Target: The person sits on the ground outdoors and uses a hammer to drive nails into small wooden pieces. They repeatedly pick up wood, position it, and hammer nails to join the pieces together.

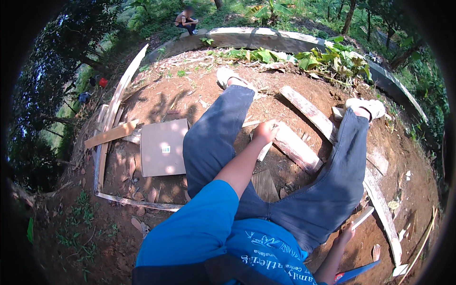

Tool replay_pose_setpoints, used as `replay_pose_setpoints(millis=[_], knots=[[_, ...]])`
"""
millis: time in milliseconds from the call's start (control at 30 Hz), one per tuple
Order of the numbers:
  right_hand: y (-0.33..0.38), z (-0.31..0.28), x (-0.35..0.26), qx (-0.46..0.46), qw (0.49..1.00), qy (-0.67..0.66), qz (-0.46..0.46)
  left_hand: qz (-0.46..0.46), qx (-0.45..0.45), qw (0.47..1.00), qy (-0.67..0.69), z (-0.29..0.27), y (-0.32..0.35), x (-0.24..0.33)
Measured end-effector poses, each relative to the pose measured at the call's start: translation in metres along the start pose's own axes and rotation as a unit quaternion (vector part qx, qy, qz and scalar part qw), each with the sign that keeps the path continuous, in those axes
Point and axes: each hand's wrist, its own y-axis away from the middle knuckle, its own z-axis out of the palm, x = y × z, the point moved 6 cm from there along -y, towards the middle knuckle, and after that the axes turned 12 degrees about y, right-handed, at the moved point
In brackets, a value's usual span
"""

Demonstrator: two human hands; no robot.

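My left hand [267, 131] is closed beside the upper end of a thick, weathered board [297, 148] lying between my legs. What its fingers grip, if anything, I cannot make out. Just below it a short pale piece of wood [264, 151] shows. Low on the right, past my thigh, my right hand [348, 233] is closed around a narrow pale strip of wood [363, 217]. A flat blue object with a red part [357, 274] lies by my right forearm, partly hidden by it. A square brown wooden piece [265, 185] rests on the soil near my lap.
A closed cardboard box [164, 148] stands left of my leg. Long planks [124, 83] lie beyond it. More boards [308, 111] lie between my feet and on the right [384, 218]. A low concrete wall [266, 38] curves across the back; a person [186, 21] sits near it.
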Motion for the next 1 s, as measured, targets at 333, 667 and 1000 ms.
replay_pose_setpoints(millis=[333, 667, 1000], knots=[[-0.023, -0.020, 0.008, 0.065, 0.922, 0.348, -0.157, -0.010, 0.223, 0.909, 0.352, -0.061, -0.036, -0.006], [0.108, 0.066, -0.203, -0.204, 0.930, -0.164, -0.259, 0.085, 0.377, 0.634, 0.670, -0.352, 0.047, 0.051], [0.178, 0.210, -0.196, -0.576, 0.764, -0.166, -0.238, 0.088, 0.712, 0.451, 0.531, -0.514, 0.337, -0.048]])
